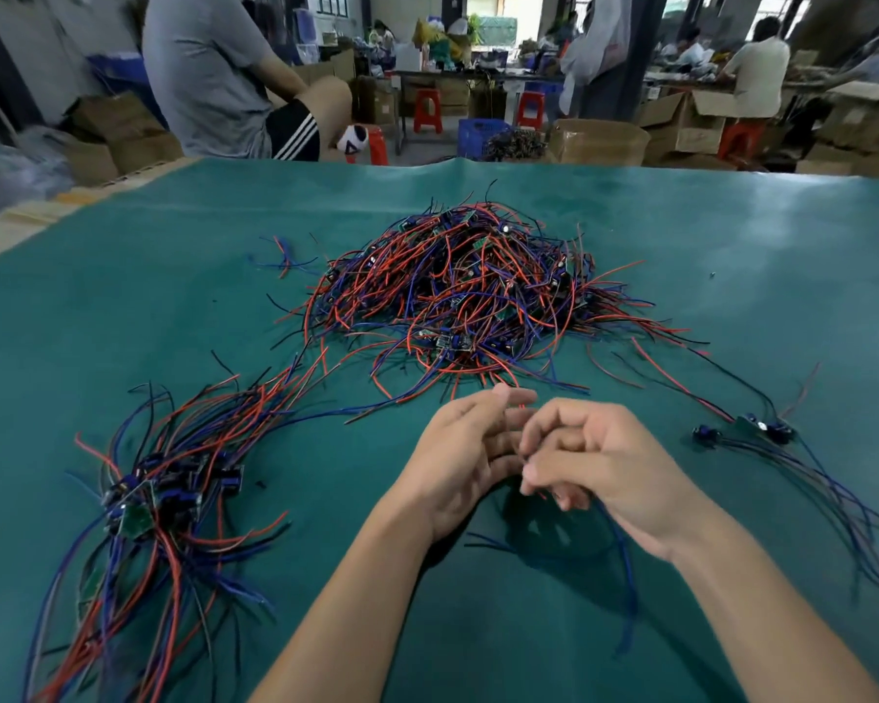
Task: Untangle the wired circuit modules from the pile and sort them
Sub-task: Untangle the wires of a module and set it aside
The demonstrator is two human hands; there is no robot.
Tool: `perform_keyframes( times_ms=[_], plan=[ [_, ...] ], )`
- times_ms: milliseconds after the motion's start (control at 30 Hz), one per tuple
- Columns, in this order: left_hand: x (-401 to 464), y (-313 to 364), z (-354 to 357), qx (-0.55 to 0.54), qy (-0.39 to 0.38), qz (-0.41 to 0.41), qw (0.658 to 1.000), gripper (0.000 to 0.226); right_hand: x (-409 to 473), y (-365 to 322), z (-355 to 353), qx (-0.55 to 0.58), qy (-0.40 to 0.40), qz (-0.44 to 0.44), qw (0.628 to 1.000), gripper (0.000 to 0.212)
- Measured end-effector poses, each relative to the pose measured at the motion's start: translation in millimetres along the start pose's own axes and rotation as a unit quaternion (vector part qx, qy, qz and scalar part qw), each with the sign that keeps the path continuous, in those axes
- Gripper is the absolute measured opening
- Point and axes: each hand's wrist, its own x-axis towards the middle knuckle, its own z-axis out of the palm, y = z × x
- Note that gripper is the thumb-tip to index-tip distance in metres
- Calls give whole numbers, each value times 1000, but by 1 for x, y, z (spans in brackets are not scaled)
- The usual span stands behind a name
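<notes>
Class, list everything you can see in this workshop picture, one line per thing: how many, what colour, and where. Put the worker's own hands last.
tangled pile: one, red, blue and black wires with small boards, centre of the table
sorted bundle: one, red and blue wires with dark modules and a green board, near left of the table
small group of modules: a few, dark with blue and black wires, right of the table
loose wire scraps: a few, red and blue, left of the pile
table cover: one, teal
seated person: one, grey shirt, beyond the table's far left edge
stools: several, red, background
cardboard boxes: many, brown, background
left hand: fingers loosely curled, near centre
right hand: pinching blue wires
</notes>
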Motion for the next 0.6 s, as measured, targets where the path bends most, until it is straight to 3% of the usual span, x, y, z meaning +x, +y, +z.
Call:
perform_keyframes(
  times_ms=[300, 533, 600],
  plan=[
    [0, -2, -9, 16, -21, 57, 998, 20, -3, -2, 1, -37, -82, 7, 996, 16],
    [3, -4, -15, 12, 50, 118, 992, 13, -10, -4, -5, -127, -182, 44, 974, 20],
    [3, -2, -15, -4, 59, 120, 991, 13, -12, -4, -9, -171, -174, 47, 969, 20]
  ],
)
